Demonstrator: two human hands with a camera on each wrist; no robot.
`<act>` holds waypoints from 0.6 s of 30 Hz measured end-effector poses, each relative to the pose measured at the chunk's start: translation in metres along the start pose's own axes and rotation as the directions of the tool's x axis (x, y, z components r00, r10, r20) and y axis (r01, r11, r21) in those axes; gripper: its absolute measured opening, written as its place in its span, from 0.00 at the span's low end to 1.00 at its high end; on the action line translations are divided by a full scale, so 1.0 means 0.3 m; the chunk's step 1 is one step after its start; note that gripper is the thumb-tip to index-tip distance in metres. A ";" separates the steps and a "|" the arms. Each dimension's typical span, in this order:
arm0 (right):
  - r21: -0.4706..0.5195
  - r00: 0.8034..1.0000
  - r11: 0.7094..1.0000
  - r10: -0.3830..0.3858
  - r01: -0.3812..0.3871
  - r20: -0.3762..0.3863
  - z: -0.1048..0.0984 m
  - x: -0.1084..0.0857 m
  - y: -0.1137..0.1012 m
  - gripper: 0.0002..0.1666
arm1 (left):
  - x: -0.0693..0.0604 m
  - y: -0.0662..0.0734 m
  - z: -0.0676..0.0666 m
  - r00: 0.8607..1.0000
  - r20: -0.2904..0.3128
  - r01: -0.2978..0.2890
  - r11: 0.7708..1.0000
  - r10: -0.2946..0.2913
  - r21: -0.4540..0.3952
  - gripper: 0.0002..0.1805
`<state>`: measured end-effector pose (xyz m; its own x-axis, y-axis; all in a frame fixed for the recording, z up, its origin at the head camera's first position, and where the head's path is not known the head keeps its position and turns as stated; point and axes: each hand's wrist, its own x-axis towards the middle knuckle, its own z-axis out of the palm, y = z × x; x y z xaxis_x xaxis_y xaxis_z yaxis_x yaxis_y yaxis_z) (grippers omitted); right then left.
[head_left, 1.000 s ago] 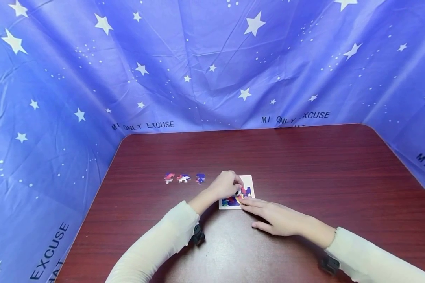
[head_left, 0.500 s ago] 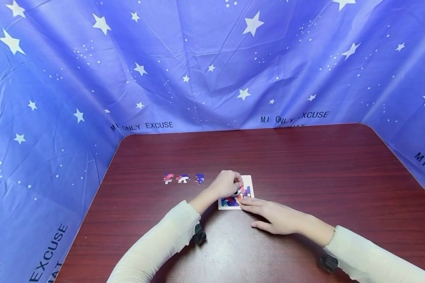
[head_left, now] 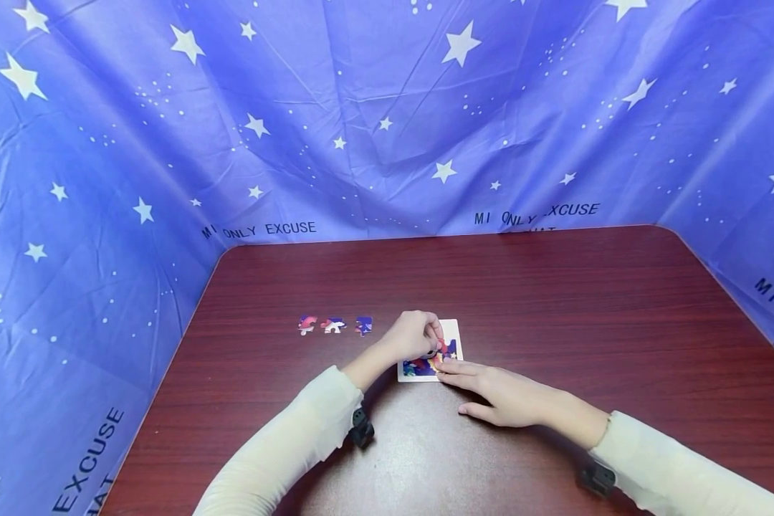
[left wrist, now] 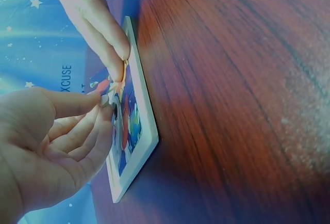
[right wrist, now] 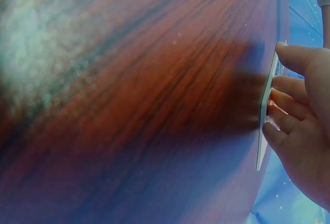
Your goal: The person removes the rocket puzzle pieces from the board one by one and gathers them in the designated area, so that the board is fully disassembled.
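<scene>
A small square jigsaw puzzle board (head_left: pixel 450 327) with a white border lies on the table, its lower part filled with colourful pieces. My left hand (head_left: pixel 415 335) is over the board's left side and covers part of it. Between its thumb and fingertips it pinches a puzzle piece with red on it (left wrist: pixel 103 86), at the picture's surface. My right hand (head_left: pixel 504 395) comes from the right with fairly straight fingers. Its fingertips rest on the board's near right part, touching the picture and border, as the left wrist view also shows.
Three loose puzzle pieces lie in a row left of the board: a pinkish one (head_left: pixel 307 325), a red, white and blue one (head_left: pixel 335 325) and a mostly purple one (head_left: pixel 364 325). The dark red wooden table (head_left: pixel 555 287) is bordered by a blue star-print curtain (head_left: pixel 387 165).
Both hands stay almost in place on the board. The left fingertips shift only slightly around the puzzle piece. The loose pieces have not moved.
</scene>
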<state>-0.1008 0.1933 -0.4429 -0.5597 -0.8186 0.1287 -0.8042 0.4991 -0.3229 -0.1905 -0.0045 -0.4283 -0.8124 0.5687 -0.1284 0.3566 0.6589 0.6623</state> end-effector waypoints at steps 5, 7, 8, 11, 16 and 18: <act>0.008 1.000 1.000 0.018 -0.018 0.020 -0.002 0.001 -0.003 0.30 | 0.002 -0.007 0.011 0.999 0.030 0.027 0.997 -0.024 -0.076 0.05; 0.007 1.000 1.000 0.021 -0.021 0.023 -0.003 0.001 -0.004 0.31 | 0.002 -0.008 0.014 0.998 0.043 0.041 0.994 -0.036 -0.098 0.05; 0.006 1.000 1.000 0.019 -0.020 0.022 -0.003 0.001 -0.004 0.31 | 0.001 -0.008 0.014 0.998 0.046 0.043 0.994 -0.039 -0.101 0.05; 0.001 1.000 1.000 0.018 -0.018 0.022 -0.004 0.000 -0.003 0.31 | -0.002 -0.005 0.012 0.998 0.052 0.042 0.993 -0.036 -0.111 0.04; -0.002 1.000 1.000 0.012 -0.012 0.022 -0.002 -0.001 0.000 0.31 | -0.005 -0.001 0.010 0.998 0.053 0.036 0.996 -0.031 -0.086 0.04; -0.003 1.000 1.000 0.007 -0.007 0.018 0.000 -0.001 0.001 0.30 | -0.004 -0.001 0.009 0.998 0.051 0.030 0.997 -0.026 -0.075 0.04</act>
<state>-0.1010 0.1936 -0.4430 -0.5613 -0.8203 0.1096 -0.8012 0.5053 -0.3206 -0.1882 -0.0041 -0.4305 -0.7967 0.5759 -0.1832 0.2966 0.6367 0.7118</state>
